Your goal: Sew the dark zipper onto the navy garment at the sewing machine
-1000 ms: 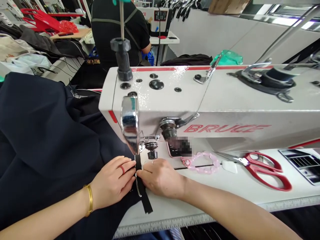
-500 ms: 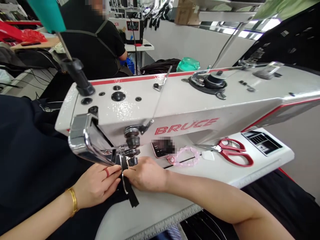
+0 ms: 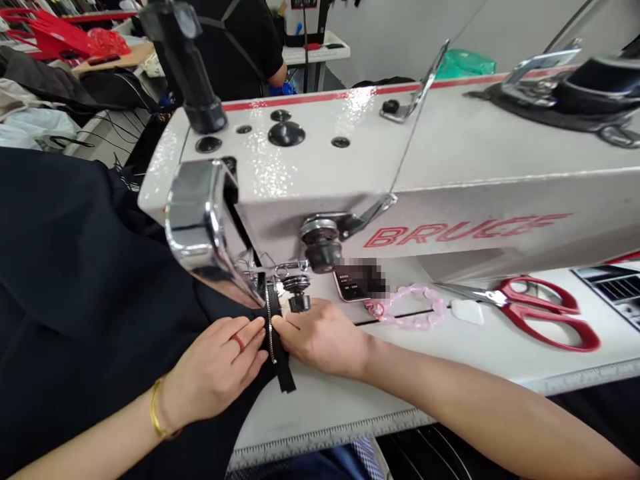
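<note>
A black zipper point(image 3: 273, 333) with silver teeth runs out from under the head of the white sewing machine point(image 3: 310, 167), its loose end on the machine bed. Dark navy fabric point(image 3: 100, 280) spreads across the left side. My left hand point(image 3: 220, 363), with a red ring, lies on the fabric, its fingers close together and their tips at the zipper's left edge. My right hand point(image 3: 325, 337) is closed at the zipper's right edge, thumb and finger pressed on it. The needle area is largely hidden behind the machine head.
On the bed to the right lie a phone point(image 3: 353, 283), a pink bead loop point(image 3: 417, 308), a white chalk piece point(image 3: 467, 311) and red-handled scissors point(image 3: 545, 310). A ruler strip point(image 3: 350, 433) follows the front edge. A person in black point(image 3: 235, 47) sits beyond the machine.
The view has moved closer to the machine, so it looks larger. Both hands remain beside the zipper, and less of the zipper's toothed length shows in front of the machine head.
</note>
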Tool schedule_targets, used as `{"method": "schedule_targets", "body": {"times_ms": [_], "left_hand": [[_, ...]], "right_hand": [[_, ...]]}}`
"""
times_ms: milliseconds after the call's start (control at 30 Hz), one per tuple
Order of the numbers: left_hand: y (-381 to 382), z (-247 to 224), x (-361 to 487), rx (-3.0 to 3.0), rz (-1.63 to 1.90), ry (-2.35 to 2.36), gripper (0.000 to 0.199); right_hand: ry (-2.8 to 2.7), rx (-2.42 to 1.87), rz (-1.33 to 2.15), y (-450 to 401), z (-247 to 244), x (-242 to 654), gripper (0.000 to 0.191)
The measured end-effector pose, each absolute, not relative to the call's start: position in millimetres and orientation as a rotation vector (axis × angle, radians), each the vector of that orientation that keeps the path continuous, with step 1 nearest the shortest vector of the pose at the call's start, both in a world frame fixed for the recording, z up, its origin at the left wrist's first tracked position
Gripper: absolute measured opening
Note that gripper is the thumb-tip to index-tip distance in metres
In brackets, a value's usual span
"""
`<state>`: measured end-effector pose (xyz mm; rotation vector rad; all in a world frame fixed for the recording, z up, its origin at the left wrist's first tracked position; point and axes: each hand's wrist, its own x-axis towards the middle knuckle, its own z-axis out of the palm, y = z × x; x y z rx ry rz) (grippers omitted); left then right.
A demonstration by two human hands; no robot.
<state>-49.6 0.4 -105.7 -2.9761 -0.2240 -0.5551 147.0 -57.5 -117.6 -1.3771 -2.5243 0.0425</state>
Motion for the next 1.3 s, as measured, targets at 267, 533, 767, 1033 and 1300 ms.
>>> {"method": "schedule_targets", "body": {"times_ms": [267, 533, 767, 1033, 1300], "left_hand": [[26.9, -116.4, -41.8, -2.989, -0.801, -0.050, 0.010], [30.3, -112.0, -47.3, -3.037, -0.838, 0.020, 0.010], [31.1, -119.2, -50.7, -2.908, -0.612, -0.017, 0.030], [32.9, -128.8, -54.5, -2.972, -0.670, 0.071, 0.028], [25.5, -119.3, -43.2, -3.047, -0.647, -0.162, 0.029]], "right_hand": [[-2.553, -1.441, 0.076, -58.9, -112.7, 146.4, 0.012], [-2.539, -1.448, 0.065, -60.9, -115.4, 147.6, 0.012], [-2.488, -1.410, -0.032, -61.4, -119.0, 146.1, 0.012], [-2.419, -1.288, -0.204, -64.3, -118.3, 146.6, 0.013], [-2.386, -1.068, -0.231, -63.6, -111.6, 145.1, 0.017]]}}
